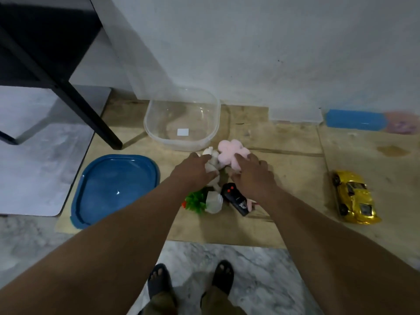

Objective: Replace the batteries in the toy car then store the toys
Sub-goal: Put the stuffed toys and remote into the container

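both arms reach down; left hand [195, 170] grips a white plush toy [211, 164], right hand [252, 176] grips a pink flower plush [231, 153], just in front of the clear tub [181, 119].

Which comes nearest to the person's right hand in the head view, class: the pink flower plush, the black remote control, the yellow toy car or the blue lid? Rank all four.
From the right hand:
1. Pink flower plush, under its fingertips.
2. Black remote control, just below the hand.
3. Yellow toy car, far right.
4. Blue lid, far left.
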